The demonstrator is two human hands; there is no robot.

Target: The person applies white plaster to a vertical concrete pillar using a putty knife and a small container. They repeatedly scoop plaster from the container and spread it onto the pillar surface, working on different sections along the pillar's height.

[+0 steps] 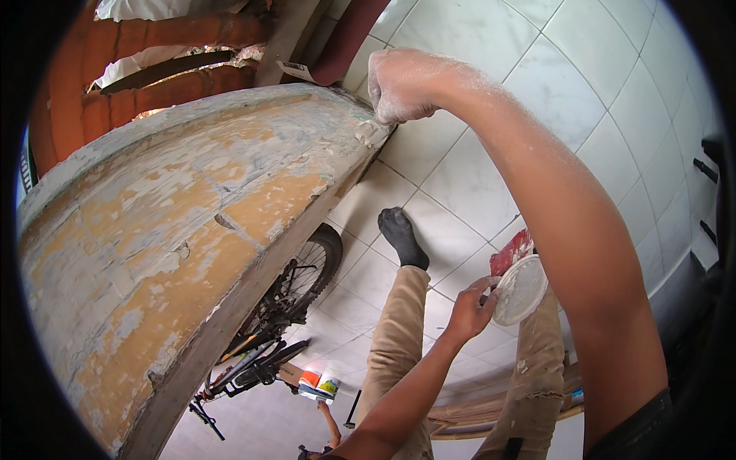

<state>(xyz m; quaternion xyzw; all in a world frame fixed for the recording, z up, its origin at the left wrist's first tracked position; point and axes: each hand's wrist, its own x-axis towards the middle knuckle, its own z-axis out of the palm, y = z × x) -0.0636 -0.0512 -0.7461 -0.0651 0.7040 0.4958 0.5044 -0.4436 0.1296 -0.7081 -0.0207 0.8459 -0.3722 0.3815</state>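
Observation:
My left hand point(470, 310) pinches the edge of a round white plastic lid point(523, 293) smeared with whitish paste. Right behind the lid is a flat red piece point(512, 251) with white smears; whether my fingers hold it too cannot be made out. My right hand point(400, 86), coated in white powder, is closed in a fist at the far right corner of a large wooden panel point(207, 207). Anything inside that fist is hidden. The panel is yellow-brown with patchy grey-white filler, thickest near its corner, and a raised rim along its far edge.
Orange slatted furniture point(153, 38) and a strip of dark red sheet point(349, 42) lie beyond the panel. A bicycle point(284, 299) stands below its edge. My socked foot point(402, 238) rests on white floor tiles point(460, 184). Another person's arm point(330, 425) reaches toward colourful containers point(318, 383).

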